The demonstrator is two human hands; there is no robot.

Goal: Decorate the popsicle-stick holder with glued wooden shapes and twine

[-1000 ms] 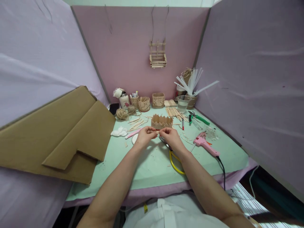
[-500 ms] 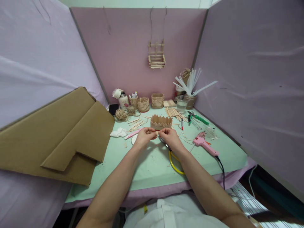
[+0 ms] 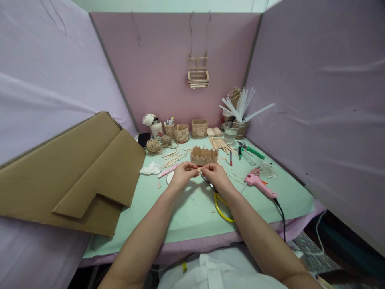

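Note:
My left hand (image 3: pixel 185 175) and my right hand (image 3: pixel 215 175) meet at the middle of the table, fingertips pinched together. Between them is a small pale wooden piece (image 3: pixel 199 170), mostly covered by the fingers; its exact kind I cannot make out. Just behind stands a small brown box with a zigzag top edge (image 3: pixel 204 155). Yellow-handled scissors (image 3: pixel 223 212) lie beneath and beside my right hand, their blades partly hidden by it. A white round object (image 3: pixel 170 177) and a pink pen-like stick (image 3: pixel 168 170) lie beside my left hand.
To the right rest a pink glue gun (image 3: pixel 259 184) with a black cord and green-handled pliers (image 3: pixel 254 151). Wooden sticks (image 3: pixel 221 144), twine balls (image 3: pixel 154 147) and a water cup (image 3: pixel 230 133) are at the back. A large cardboard sheet (image 3: pixel 75 172) leans at the left.
Hardly anything differs. Both hands stay pinched on the small piece in the same place; the view has shifted very slightly.

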